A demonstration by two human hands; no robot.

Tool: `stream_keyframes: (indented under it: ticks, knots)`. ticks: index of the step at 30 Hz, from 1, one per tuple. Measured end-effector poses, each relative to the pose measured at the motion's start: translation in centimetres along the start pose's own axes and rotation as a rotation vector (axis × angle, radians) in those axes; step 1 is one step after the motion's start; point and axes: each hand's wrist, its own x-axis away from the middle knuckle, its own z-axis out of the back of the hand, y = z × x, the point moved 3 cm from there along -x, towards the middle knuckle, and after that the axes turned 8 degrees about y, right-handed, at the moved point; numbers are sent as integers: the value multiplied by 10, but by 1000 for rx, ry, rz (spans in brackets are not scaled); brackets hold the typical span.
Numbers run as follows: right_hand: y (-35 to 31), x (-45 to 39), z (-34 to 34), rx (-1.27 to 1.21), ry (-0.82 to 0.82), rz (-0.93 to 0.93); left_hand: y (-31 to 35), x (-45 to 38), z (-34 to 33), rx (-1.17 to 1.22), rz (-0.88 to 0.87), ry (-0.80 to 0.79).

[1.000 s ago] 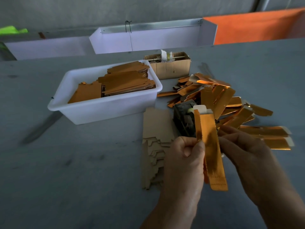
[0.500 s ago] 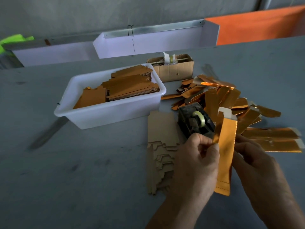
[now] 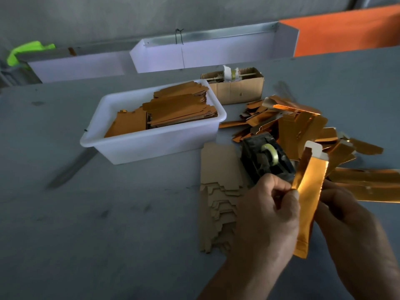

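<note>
Two grips on this gold card sleeve (image 3: pixel 310 192), my left hand (image 3: pixel 266 215) pinching one edge, right hand (image 3: pixel 346 215) curled round the other: seems feather-light, slick, easily creased, so edges only.

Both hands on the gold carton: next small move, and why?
Probably press the flap flat: the left hand pinches it where it stands off the carton, while the right hand steadies the carton. The tape dispenser sits just behind.
</note>
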Motion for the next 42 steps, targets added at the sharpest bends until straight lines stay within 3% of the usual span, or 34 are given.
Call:
stream_keyframes:
  ticks: [10,17,25,29,33,38,42]
  knots:
    - [-1,-6,-1,88,2,64,1,-1,1,-24,7,5]
    - [3,-10,5,119,-42,99,2,1,0,-111,-98,10]
    - [11,-10,11,43,-14,125,4,-2,4,46,83,-32]
    - [12,-9,26,41,64,165,2,0,18,142,159,81]
    - [-9,-2,26,-37,-102,226,3,0,32,253,266,111]
    - [-48,10,6,-79,-353,336,7,3,37,235,222,79]
    - [-61,9,-2,-110,-416,352,9,6,39,230,230,47]
